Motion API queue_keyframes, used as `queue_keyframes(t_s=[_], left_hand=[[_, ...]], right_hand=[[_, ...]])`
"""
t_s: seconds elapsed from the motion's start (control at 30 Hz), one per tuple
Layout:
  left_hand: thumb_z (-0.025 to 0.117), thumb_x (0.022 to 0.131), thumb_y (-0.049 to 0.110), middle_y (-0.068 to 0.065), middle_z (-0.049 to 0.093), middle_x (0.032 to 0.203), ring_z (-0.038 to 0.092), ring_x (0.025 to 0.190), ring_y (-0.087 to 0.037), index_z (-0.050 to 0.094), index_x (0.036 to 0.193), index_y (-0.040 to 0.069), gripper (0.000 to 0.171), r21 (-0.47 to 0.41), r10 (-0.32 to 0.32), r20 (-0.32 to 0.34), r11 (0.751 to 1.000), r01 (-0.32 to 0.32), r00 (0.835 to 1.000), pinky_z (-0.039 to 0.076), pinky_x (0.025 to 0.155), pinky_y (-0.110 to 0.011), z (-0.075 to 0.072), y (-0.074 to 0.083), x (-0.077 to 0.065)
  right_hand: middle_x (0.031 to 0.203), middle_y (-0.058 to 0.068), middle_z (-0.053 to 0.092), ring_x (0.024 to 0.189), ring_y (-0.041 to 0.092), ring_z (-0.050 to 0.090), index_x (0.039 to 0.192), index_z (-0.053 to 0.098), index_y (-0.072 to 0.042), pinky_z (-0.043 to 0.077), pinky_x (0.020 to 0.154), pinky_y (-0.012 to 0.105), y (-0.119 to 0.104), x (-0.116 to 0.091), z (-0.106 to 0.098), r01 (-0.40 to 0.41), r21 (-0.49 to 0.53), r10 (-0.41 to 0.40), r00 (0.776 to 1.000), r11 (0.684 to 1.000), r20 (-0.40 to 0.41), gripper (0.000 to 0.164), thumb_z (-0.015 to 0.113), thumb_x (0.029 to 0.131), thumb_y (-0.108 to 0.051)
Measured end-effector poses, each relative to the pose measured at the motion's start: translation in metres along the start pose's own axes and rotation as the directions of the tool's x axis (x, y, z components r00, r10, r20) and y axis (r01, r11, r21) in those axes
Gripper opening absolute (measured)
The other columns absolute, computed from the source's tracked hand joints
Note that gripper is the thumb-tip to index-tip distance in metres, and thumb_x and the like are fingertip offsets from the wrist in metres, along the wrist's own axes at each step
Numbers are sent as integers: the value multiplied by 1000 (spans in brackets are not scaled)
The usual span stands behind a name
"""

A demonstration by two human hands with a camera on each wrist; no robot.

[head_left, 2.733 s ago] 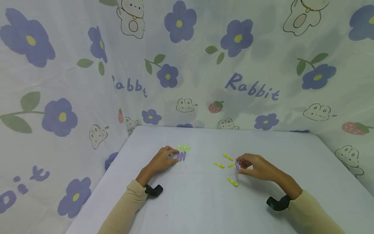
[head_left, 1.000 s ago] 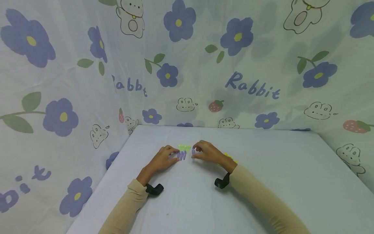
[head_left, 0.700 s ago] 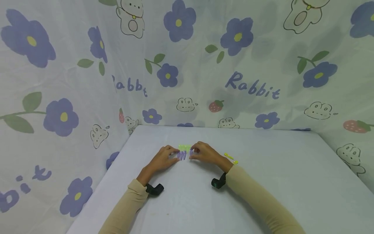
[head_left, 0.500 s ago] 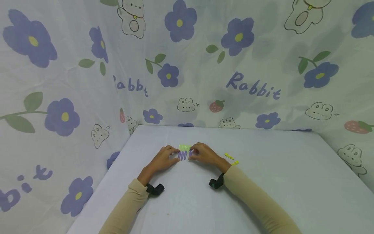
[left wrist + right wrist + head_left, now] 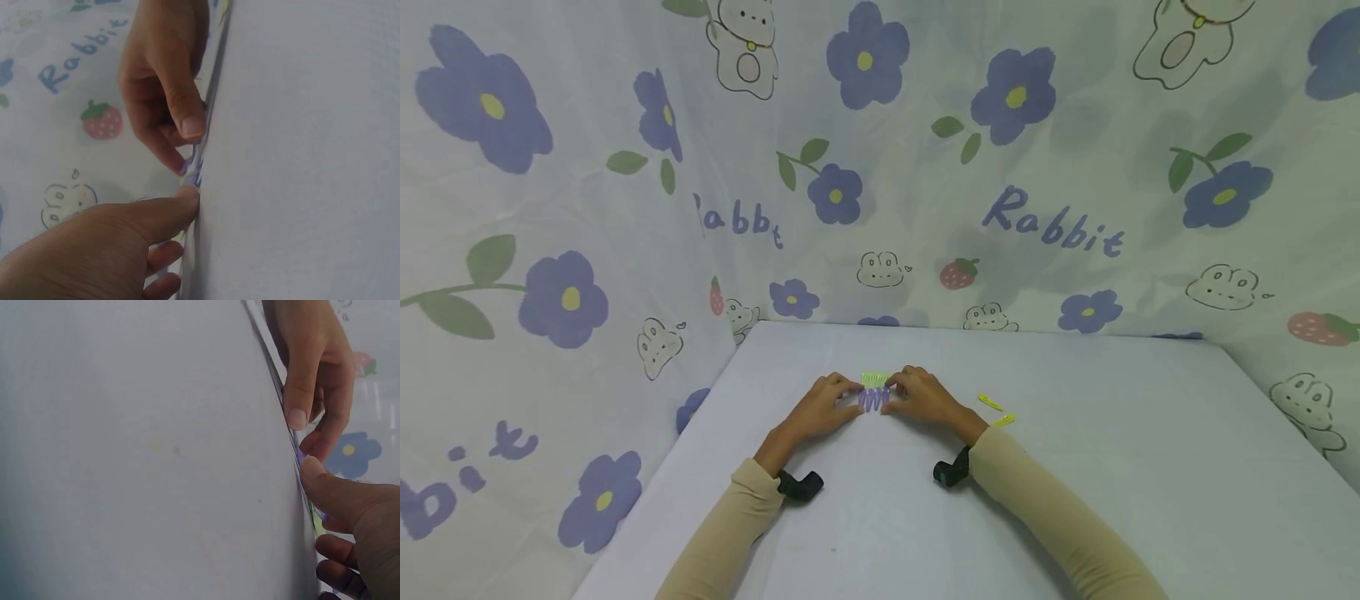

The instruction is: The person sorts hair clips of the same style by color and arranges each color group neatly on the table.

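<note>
Several purple snap hair clips [image 5: 871,400] lie side by side in a short row on the white table. At the row's left end my left hand [image 5: 820,406] pinches the outermost clip lengthwise between thumb and finger. My right hand [image 5: 921,394] holds another purple hair clip [image 5: 190,157] the same way, at the right end of the row and close against it. Just behind is a row of yellow-green hair clips [image 5: 875,379], partly covered by the right fingers. In the right wrist view the thumb of the right hand hides most of its clip.
Loose yellow hair clips [image 5: 989,402] lie to the right, beside the right forearm, which covers part of that area. A patterned cloth wall [image 5: 925,287] rises along the table's back edge and at both sides. A black wrist camera [image 5: 952,469] hangs under the right wrist.
My right hand has carried a purple clip leftward from among the loose yellow clips to the right end of the purple row, closing the gap there. The left hand has stayed in place.
</note>
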State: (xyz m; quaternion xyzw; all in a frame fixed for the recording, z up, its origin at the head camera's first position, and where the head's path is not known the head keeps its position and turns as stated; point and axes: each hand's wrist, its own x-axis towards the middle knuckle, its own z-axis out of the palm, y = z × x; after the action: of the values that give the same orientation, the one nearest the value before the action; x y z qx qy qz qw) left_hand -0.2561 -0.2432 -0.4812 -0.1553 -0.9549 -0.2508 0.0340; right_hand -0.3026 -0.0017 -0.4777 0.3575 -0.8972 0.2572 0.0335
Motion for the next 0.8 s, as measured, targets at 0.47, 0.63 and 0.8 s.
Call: queue_keyframes(t_s=[0.47, 0.63, 0.8], left_hand=[[73, 92, 33, -2, 60, 122, 53, 114, -23, 66, 131, 19, 42, -3, -15, -5, 1000, 15, 1000, 48, 97, -45, 1, 0, 0], [73, 92, 33, -3, 60, 122, 53, 113, -23, 66, 131, 19, 42, 2, -7, -4, 1000, 7, 1000, 48, 97, -45, 0, 0, 1], [73, 92, 34, -3, 60, 122, 53, 114, -24, 65, 132, 19, 44, 3, -11, 1, 1000, 11, 1000, 48, 97, -46, 0, 1, 0]], right_hand=[[98, 1, 61, 88, 14, 52, 119, 70, -12, 45, 79, 32, 1, 2, 3, -25, -21, 26, 999, 999, 25, 47, 80, 83, -42], [98, 1, 61, 89, 15, 52, 119, 70, -12, 44, 81, 34, 1, 2, 2, -31, -14, 31, 999, 999, 32, 48, 80, 83, -42], [98, 1, 61, 90, 15, 52, 119, 70, -13, 45, 81, 34, 1, 2, 2, -27, -18, 28, 999, 999, 32, 48, 80, 83, -43]])
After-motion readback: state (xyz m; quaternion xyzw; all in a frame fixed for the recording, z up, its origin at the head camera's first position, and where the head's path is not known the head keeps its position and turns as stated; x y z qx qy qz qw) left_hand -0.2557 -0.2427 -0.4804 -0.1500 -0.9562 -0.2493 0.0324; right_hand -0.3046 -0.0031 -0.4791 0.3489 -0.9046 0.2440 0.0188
